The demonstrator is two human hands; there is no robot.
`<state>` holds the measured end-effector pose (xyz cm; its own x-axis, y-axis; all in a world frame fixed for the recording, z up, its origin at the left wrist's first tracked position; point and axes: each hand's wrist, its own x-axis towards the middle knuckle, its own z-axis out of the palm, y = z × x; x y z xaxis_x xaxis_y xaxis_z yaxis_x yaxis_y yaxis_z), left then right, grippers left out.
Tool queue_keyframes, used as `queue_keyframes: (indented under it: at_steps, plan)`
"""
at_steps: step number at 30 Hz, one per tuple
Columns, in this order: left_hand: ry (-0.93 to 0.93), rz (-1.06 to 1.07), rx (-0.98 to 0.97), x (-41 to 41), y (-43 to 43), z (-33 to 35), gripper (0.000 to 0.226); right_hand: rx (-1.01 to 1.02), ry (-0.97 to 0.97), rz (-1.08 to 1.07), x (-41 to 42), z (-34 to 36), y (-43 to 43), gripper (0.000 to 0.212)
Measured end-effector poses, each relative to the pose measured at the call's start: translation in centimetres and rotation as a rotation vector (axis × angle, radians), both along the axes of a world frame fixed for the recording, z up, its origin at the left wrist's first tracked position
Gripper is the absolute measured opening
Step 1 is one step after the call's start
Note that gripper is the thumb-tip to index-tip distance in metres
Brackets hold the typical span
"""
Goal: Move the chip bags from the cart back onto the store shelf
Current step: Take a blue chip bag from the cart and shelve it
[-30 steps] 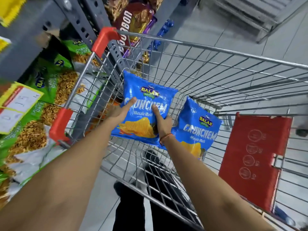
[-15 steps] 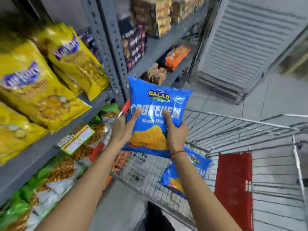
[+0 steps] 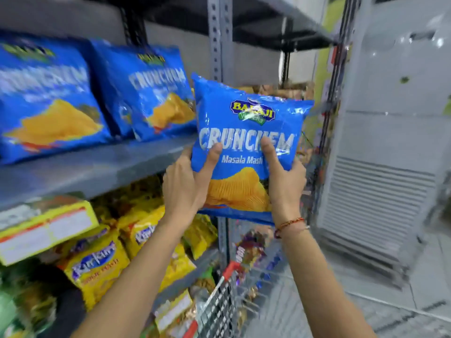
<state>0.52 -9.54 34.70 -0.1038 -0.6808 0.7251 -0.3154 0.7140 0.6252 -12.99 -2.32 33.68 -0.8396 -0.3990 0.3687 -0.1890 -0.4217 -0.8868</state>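
Head view shows both hands, left hand and right hand, gripping the blue chip bag, now raised from the cart to the shelf edge beside two matching bags.

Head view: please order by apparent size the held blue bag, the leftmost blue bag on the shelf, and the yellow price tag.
1. Leftmost blue bag, cut by the frame and nearer the camera, so this is unsure.
2. Held blue bag.
3. Yellow price tag.
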Motion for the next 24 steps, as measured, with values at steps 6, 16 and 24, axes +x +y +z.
queue_keyframes:
  at_steps: [6, 16, 24]
  plan:
    - [0.059, 0.088, -0.062, 6.1, -2.4, 7.2, 0.090, -0.115, 0.140, 0.145, 4.9, 8.4, -4.6, 0.048]
    - [0.115, 0.208, 0.116, 16.9, -10.0, 11.2, 0.085, -0.106, 0.283, 0.349, 14.4, 13.5, -15.6, 0.040]
    - [0.055, 0.354, 0.271, 19.9, -12.8, 8.7, 0.092, 0.057, 0.315, 0.464, 17.5, 11.3, -20.2, 0.061]
